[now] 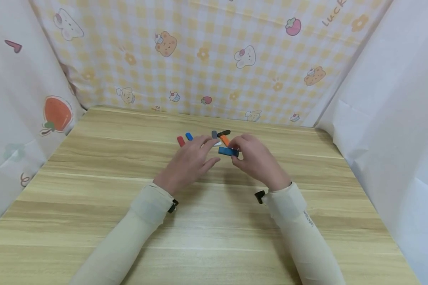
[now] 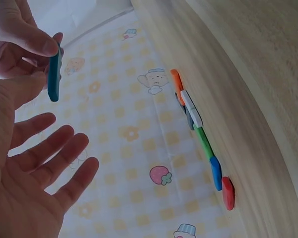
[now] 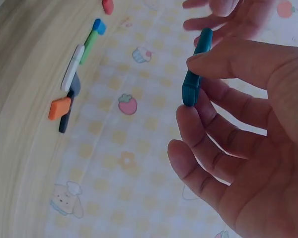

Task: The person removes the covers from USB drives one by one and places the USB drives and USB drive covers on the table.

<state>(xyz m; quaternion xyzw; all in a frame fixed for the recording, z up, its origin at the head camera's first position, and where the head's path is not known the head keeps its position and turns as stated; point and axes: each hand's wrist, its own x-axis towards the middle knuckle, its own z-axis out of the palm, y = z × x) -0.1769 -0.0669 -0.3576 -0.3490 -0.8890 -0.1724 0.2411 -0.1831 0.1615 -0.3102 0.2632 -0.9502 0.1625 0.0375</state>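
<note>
Teal stick (image 1: 224,151) is held above the table (image 1: 214,237), right hand (image 1: 255,160) pinching it between thumb and fingers. Left hand (image 1: 187,162) is empty, fingers spread, near the stick's left end. Judged light, stiff, hardly fragile; smooth faces may slip. Best hold: opposite flat sides, about mid-length.

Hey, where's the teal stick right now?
In the right wrist view, the teal stick is right of centre, pinched in the right hand, its upper end near the left hand.
</note>
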